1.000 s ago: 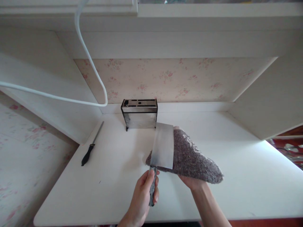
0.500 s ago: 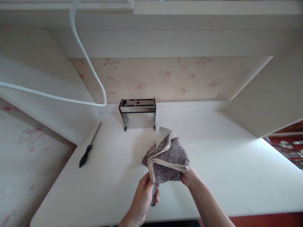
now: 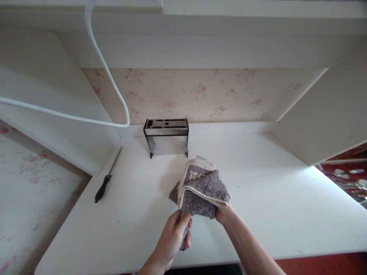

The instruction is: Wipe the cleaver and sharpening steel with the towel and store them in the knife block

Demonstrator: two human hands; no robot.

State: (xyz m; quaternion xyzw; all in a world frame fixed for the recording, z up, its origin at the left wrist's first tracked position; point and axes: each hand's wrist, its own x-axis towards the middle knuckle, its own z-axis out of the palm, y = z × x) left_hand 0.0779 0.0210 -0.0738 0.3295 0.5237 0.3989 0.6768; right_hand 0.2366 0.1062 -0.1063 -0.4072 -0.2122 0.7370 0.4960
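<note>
While the left hand [image 3: 172, 233] is curled round the handle of the cleaver [image 3: 184, 241], the right hand [image 3: 224, 214] grips the towel [image 3: 206, 186] from its right side, fingers mostly hidden. Just beyond the left hand, the cleaver's blade [image 3: 204, 157] runs away beneath the towel, only a sliver showing past its far edge. Farther out on the worktop [image 3: 266, 210] are a metal-topped stand [image 3: 167, 139] and, leftward, a black-handled rod [image 3: 103, 186].

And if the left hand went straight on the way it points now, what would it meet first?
Most likely the brown cloth, which is just ahead of the left hand as it grips the grey handle; whether they already touch is hard to tell.
</note>
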